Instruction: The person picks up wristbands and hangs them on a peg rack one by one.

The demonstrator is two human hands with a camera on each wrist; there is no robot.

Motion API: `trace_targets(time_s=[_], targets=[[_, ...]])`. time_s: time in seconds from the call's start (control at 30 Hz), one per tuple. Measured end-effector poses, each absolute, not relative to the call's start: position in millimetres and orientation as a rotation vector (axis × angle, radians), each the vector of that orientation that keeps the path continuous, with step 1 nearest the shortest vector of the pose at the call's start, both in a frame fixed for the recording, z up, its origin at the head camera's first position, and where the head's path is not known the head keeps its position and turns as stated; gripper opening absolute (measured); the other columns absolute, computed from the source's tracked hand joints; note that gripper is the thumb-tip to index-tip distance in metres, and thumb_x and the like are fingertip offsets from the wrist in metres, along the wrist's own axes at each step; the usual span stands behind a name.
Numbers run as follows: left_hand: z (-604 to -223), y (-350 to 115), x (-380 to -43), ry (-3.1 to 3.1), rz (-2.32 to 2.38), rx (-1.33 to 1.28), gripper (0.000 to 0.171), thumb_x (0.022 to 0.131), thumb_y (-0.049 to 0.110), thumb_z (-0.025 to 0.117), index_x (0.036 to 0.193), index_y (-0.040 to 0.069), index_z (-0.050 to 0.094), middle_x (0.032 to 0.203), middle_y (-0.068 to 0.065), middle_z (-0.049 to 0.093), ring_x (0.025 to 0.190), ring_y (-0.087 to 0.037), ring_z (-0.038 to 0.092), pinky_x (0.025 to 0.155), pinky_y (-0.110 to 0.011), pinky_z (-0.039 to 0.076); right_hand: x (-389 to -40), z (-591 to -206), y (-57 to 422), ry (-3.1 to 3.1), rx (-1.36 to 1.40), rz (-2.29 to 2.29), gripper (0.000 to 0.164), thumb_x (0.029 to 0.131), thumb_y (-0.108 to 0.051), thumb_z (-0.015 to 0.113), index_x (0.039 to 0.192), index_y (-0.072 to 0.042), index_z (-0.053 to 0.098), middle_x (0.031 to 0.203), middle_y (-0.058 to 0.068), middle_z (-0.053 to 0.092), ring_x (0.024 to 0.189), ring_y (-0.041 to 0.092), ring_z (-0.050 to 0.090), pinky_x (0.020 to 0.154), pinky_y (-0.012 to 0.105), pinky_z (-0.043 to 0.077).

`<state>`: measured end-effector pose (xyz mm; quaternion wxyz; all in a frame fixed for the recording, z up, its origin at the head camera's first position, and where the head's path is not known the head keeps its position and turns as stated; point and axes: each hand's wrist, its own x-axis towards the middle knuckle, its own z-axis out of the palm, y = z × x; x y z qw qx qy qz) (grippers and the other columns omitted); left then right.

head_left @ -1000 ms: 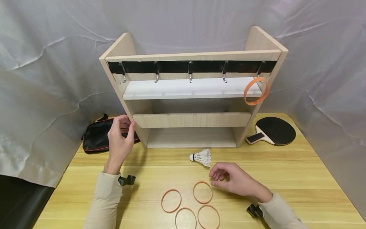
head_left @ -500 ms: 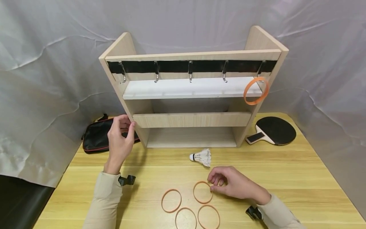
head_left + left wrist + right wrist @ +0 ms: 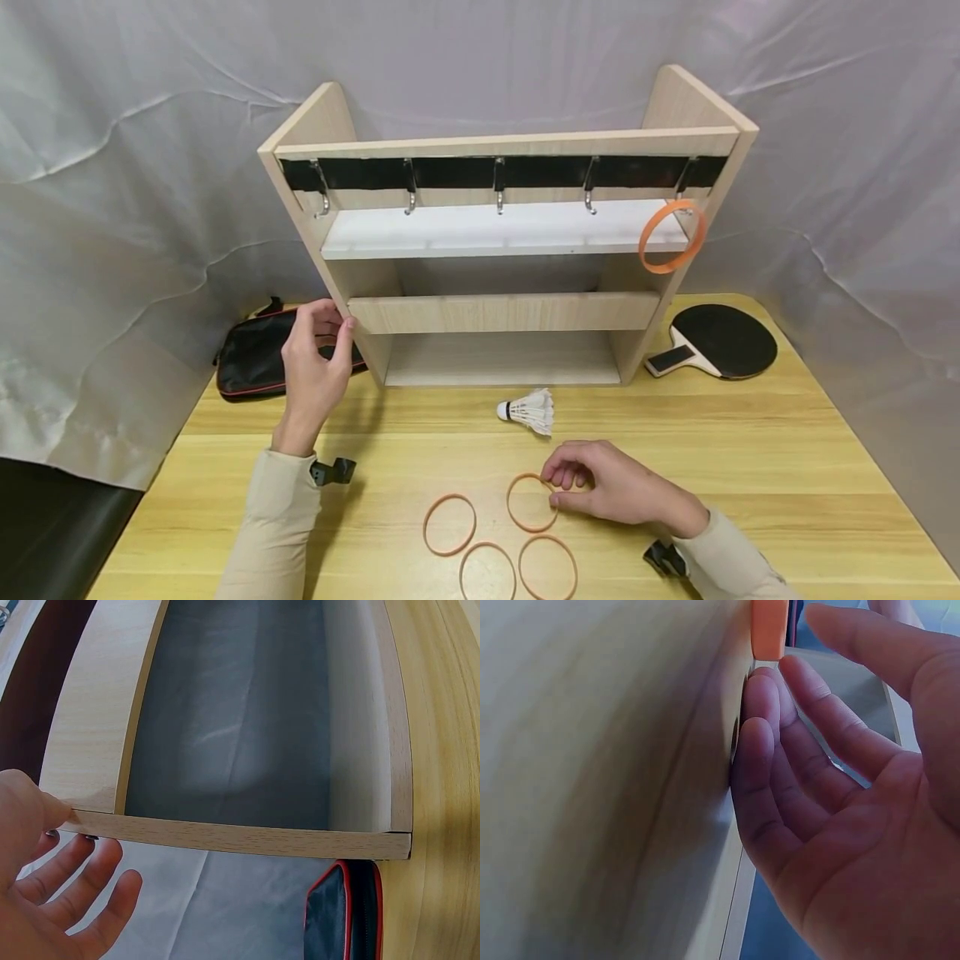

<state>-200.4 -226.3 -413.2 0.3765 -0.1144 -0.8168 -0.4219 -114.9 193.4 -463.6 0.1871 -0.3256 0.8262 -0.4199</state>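
Note:
With thumb and fingers, my left hand (image 3: 313, 362) grips the left side panel of a wooden shelf rack (image 3: 502, 314); in the left wrist view the thumb (image 3: 52, 811) lies at the panel's front edge. My right hand (image 3: 615, 485) is low over the table, fingers bent loosely at the right edge of an orange ring (image 3: 508, 502). In the right wrist view that ring (image 3: 769, 631) stands between index fingertip and thumb, the thumb apart from it. Three more rings lie nearby on the table. Another orange ring (image 3: 660, 269) hangs from the rack's rightmost hook.
A white shuttlecock (image 3: 528, 412) lies before the rack. To the right is a black table tennis bat (image 3: 726, 343); to the left, a black case with red piping (image 3: 251, 358). Several metal hooks line the rack's black strip (image 3: 453, 175). Grey cloth (image 3: 495, 67) hangs behind.
My right hand has come down and slightly left, from beside the shuttlecock to the right edge of the nearest ring. The left hand stays at the rack's side panel.

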Motion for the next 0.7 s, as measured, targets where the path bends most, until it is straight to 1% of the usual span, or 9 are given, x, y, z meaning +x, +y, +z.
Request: trace_targets(time_s=[0.27,0.4,0.5,0.7], targets=[[-413.9,-225.9,-200.5,-2.087,-1.084,-0.292,0.031,0.105,0.006,0.072,0.128,-0.010,0.061,0.107,-0.024,0.069,0.094,0.004,0.059,0.084,-0.006,0.049,-114.1,-462.8,191.9,2.350,-0.946,-1.179,0.018,0.100,-0.022,0.083,0.113,-0.013,0.075,0.095,-0.007,0.070,0.086,0.004,0.064,0.074,0.024,0.058],[-414.7,-225.5,-200.9,-2.084,-1.082,-0.291,0.031,0.105,0.006,0.072,0.128,-0.010,0.061,0.108,-0.024,0.069,0.094,0.004,0.058,0.084,-0.008,0.051,-114.0,-463.8,191.1,2.352,-0.942,-1.185,0.021,0.099,-0.021,0.083,0.115,-0.012,0.074,0.094,-0.006,0.069,0.086,0.005,0.064,0.074,0.024,0.057],[-414.9,-225.3,-201.0,-2.084,-1.082,-0.291,0.031,0.105,0.007,0.072,0.128,-0.010,0.061,0.108,-0.024,0.069,0.094,0.005,0.058,0.083,-0.010,0.052,-113.8,-465.7,190.6,2.354,-0.940,-1.172,0.022,0.099,-0.020,0.083,0.117,-0.011,0.073,0.094,-0.004,0.069,0.086,0.005,0.062,0.075,0.023,0.056],[-414.2,-225.3,-201.1,-2.077,-1.080,-0.298,0.030,0.105,0.007,0.071,0.128,-0.010,0.061,0.107,-0.023,0.069,0.094,0.005,0.058,0.084,-0.006,0.049,-112.8,-466.8,189.0,2.362,-0.929,-1.152,0.022,0.099,-0.020,0.083,0.117,-0.012,0.074,0.095,-0.004,0.067,0.087,0.003,0.059,0.075,0.022,0.055]])
